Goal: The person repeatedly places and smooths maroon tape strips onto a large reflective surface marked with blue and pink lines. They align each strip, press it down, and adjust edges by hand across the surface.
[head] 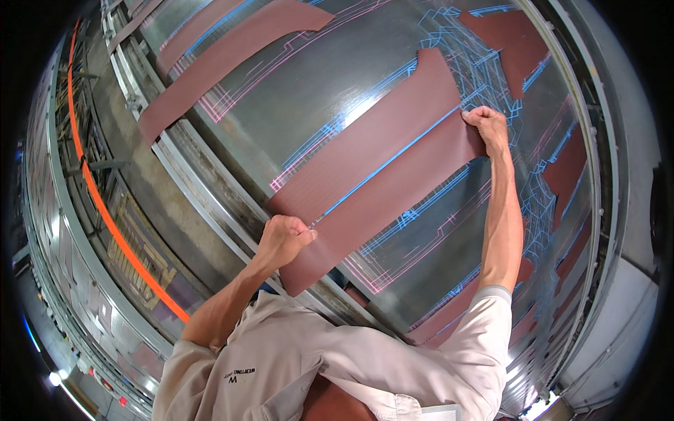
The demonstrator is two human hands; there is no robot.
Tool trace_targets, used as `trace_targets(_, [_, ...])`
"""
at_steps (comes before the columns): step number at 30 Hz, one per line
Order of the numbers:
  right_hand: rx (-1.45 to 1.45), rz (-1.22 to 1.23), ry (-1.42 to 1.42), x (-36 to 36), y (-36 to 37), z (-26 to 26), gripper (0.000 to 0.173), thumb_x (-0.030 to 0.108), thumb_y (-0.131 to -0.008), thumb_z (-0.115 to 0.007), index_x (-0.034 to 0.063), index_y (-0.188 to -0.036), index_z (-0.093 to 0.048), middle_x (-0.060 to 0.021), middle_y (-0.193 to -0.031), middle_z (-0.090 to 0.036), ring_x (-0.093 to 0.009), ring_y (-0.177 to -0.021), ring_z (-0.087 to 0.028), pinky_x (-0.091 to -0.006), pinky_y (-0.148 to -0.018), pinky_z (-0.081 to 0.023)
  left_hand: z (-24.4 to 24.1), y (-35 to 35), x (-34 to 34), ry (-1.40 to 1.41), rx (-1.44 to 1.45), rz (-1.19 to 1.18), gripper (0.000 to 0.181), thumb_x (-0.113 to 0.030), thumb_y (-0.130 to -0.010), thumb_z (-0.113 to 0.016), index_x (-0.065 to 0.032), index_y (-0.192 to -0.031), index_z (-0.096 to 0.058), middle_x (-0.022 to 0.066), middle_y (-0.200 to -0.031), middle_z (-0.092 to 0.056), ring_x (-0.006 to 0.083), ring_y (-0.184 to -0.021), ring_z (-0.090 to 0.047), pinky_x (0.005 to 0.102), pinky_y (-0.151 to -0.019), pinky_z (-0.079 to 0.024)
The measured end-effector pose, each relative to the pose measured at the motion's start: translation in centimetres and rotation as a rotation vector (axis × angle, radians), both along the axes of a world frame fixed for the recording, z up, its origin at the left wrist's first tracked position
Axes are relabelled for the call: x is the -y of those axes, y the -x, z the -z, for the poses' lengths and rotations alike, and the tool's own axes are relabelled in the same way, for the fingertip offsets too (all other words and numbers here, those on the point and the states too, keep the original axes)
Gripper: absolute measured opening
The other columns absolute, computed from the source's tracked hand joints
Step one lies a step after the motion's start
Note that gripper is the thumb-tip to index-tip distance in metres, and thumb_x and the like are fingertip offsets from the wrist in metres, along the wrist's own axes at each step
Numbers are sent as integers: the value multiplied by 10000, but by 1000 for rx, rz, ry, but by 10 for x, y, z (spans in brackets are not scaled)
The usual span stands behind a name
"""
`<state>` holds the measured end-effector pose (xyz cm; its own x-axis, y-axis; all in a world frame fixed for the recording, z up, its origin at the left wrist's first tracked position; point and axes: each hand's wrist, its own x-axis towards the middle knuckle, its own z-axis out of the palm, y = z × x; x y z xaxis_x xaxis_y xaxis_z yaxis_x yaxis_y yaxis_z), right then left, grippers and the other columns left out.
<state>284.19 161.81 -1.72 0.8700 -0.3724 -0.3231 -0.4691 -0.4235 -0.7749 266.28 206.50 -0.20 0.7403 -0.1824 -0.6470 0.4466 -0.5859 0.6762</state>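
Note:
My left hand (pixel 287 237) pinches the near left edge of a long reddish-brown sheet piece (pixel 379 200) between thumb and fingers. My right hand (pixel 487 126) grips the same piece at its far right end, where it bulges slightly. A second reddish-brown piece (pixel 368 137) with fine ribbing lies directly beside it, with a blue line (pixel 389 163) showing along the narrow gap between them. Both pieces lie over a dark metal surface (pixel 305 94) marked with blue and pink lines. The near end of the held piece reaches over the metal rail in front of my body.
More reddish-brown pieces lie around: a long curved one (pixel 226 63) at upper left and an angular one (pixel 511 47) at upper right. A metal rail (pixel 210 163) edges the surface. Beyond it runs an orange strip (pixel 113 226). A curved metal frame (pixel 595 142) stands at right.

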Motion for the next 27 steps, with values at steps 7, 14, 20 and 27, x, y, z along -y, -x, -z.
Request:
trace_targets(7, [-4, 10, 12, -5, 0, -3, 165, 135, -761, -801, 66, -702, -663, 15, -655, -618, -75, -572, -540, -244, -540, -434, 2, 1, 0, -22, -1, 22, 309, -252, -785, -717, 49, -734, -668, 73, -617, -612, 131, -608, -566, 307, -583, -466])
trace_targets(14, [4, -6, 15, -4, -2, 4, 169, 136, -758, -803, 62, -702, -662, 13, -659, -620, -74, -588, -543, -244, -559, -437, -6, -3, 2, -38, -49, -13, 313, -248, -774, -721, 50, -708, -654, 84, -588, -583, 142, -571, -538, 313, -564, -453])
trace_targets(20, [63, -88, 343, -5, 2, 3, 206, 203, -750, -803, 39, -739, -678, -51, -677, -663, -167, -678, -604, -329, -667, -477, 0, 0, 6, -84, 25, 13, 294, -255, -763, -706, 32, -709, -667, 149, -627, -633, 257, -614, -626, 369, -635, -492])
trace_targets(27, [653, -432, 813, -99, 45, 0, 560, 325, -778, -734, 58, -1247, -584, -169, -1400, -454, -440, -1355, -305, -619, -1054, -255, -3, 0, 10, -81, 39, -13, 300, -262, -757, -703, 30, -700, -668, 130, -597, -621, 236, -582, -614, 351, -616, -489])
